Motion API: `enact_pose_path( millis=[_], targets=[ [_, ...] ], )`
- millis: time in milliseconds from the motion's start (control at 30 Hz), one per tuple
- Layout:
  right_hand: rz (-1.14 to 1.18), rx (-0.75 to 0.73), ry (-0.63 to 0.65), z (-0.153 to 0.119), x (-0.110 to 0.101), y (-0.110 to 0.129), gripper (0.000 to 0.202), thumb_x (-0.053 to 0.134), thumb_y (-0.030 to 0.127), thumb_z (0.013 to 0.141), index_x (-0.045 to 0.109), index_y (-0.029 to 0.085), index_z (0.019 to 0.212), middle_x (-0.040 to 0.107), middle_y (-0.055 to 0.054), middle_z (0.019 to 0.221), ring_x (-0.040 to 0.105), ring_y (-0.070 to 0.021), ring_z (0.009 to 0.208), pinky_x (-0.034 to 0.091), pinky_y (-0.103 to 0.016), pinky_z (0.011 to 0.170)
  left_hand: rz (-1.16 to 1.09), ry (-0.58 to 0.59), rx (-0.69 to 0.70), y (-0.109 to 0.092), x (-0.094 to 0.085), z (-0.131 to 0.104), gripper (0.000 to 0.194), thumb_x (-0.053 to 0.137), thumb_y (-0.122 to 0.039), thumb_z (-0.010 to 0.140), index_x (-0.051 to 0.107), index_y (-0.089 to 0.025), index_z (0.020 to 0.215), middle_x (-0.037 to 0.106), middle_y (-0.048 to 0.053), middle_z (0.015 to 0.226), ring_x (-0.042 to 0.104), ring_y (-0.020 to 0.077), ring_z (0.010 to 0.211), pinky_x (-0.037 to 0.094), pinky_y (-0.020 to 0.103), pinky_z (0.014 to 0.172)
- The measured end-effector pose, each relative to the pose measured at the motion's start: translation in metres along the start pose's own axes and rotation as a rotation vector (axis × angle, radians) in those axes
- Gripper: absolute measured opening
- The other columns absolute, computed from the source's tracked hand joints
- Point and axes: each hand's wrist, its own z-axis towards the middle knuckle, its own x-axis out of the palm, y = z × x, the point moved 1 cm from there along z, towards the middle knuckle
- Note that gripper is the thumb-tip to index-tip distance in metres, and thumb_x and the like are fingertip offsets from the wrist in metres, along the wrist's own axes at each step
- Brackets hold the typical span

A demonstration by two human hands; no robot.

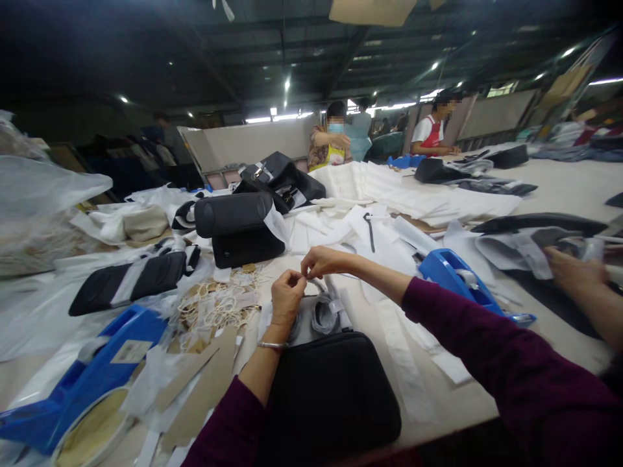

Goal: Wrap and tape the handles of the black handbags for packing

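A black bag [335, 389] lies flat at the table's front edge, with a wrapped grey coil [325, 314] at its far end. Above that end, my left hand [288, 295] has its fingers pinched together; whatever they hold is too small to make out. My right hand [324, 261] meets it fingertip to fingertip, also closed in a pinch on something I cannot make out. A silver bangle [272, 346] circles my left wrist.
Blue tape dispensers [457, 279] stand right and left. Pale strings [219, 305] and cardboard strips [204, 389] lie left. Black bags [233, 217] and white sheets [341, 227] cover the table beyond. At right, another person's hand [577, 272] touches a wrapped bag. Two people are across the table.
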Motion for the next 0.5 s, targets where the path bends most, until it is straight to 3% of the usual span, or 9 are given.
enact_pose_path(
  millis=[267, 500],
  targets=[
    [0.125, -0.037, -0.023, -0.0025, 0.0044, -0.0071, 0.020, 0.062, 0.011, 0.068, 0.075, 0.012, 0.083, 0.057, 0.004, 0.051, 0.054, -0.0088, 0.049, 0.037, -0.017, 0.049, -0.009, 0.006, -0.005, 0.0002, 0.0012, -0.0009, 0.011, 0.059, -0.028, 0.071, 0.056, -0.018, 0.067, 0.051, -0.006, 0.050, 0.047, 0.0082, 0.042, 0.036, 0.019, 0.045],
    [0.020, -0.024, -0.038, -0.0047, 0.0030, -0.0021, 0.019, 0.063, 0.011, 0.068, 0.076, 0.013, 0.082, 0.059, 0.003, 0.051, 0.057, -0.0098, 0.051, 0.037, -0.016, 0.050, -0.004, 0.024, -0.019, 0.0002, 0.0021, -0.0004, 0.010, 0.058, -0.027, 0.070, 0.056, -0.018, 0.069, 0.050, -0.007, 0.050, 0.045, 0.0083, 0.040, 0.035, 0.020, 0.043]
  ],
)
